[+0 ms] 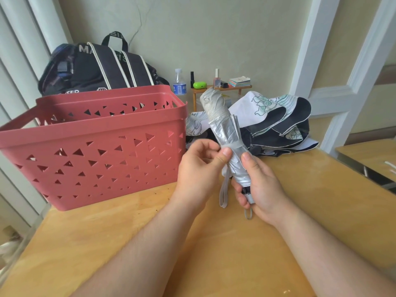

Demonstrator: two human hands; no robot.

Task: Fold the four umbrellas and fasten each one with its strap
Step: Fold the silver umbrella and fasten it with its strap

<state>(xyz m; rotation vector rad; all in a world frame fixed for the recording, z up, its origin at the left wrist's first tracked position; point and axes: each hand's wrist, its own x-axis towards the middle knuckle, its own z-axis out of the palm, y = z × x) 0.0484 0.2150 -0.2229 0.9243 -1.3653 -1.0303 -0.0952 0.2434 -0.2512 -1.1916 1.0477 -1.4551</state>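
A folded silver umbrella stands tilted above the wooden table, its tip pointing up and away. My right hand grips its lower end and handle, thumb pressed against the rolled canopy. My left hand pinches the grey strap that wraps round the canopy. A grey wrist loop hangs down between the hands. Behind them an unfolded white and dark navy umbrella with a green line pattern lies crumpled on the table.
A red perforated basket stands on the table's left. Behind it sits a black backpack. A water bottle and a small wooden shelf with small items stand by the wall. A white frame rises on the right.
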